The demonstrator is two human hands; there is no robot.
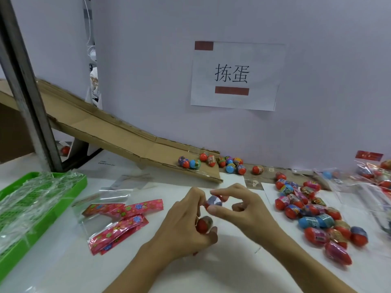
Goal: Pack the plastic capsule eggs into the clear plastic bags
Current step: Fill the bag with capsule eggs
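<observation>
- A red capsule egg with a silvery band [214, 201] is held above the white table [63, 265], pinched between the fingertips of both hands, probably being passed across.
- The right hand [243, 210] nips it with thumb and forefinger, the other fingers curled clear.
- The left hand [186, 225] also cups a second red egg [204, 224] in its curled fingers, seemingly gathering a bagful.
- The loose egg pile [313, 216] lies to the right, within easy reach.
- Empty clear bags with red flowered headers [122, 216] lie left, beside a green tray [31, 208].
- More eggs sit at the foot of the cardboard chute [118, 136].
</observation>
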